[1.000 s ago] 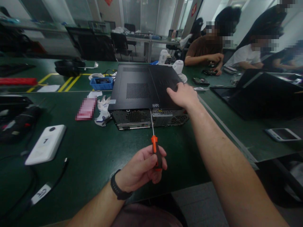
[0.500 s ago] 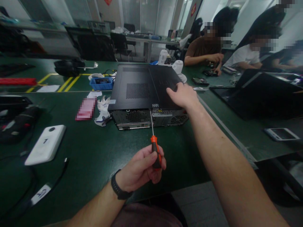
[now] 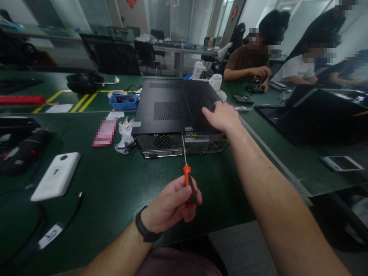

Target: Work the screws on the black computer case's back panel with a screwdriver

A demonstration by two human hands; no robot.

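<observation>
A black computer case lies flat on the green table, its metal back panel facing me. My left hand, with a black band on the wrist, is closed round the orange and black handle of a screwdriver. The screwdriver's shaft points away from me, and its tip is at the upper edge of the back panel, near the middle. My right hand rests on the right part of the case's top, thumb spread from the fingers; some fingertips are hidden.
Left of the case are white gloves, a pink item and a blue bin. A white power bank and a cable lie nearer left. At right are a black laptop, a phone and people working.
The screwdriver handle has turned a little in my left hand, showing its orange and black parts differently. My right hand has stayed in place on the case.
</observation>
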